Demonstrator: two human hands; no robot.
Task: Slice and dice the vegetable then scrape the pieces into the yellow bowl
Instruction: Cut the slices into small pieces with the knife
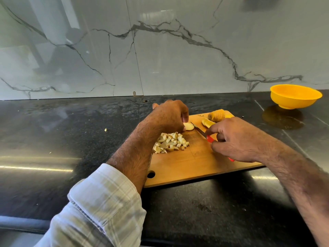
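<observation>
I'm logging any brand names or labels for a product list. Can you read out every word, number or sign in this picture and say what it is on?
There is no readable text anywhere in this view.
The yellow bowl shows no label or mark.
The red knife handle, mostly covered by the right hand, shows no print.
The wooden cutting board bears only cut marks.
The marble-look backsplash carries only grey veins.
</observation>
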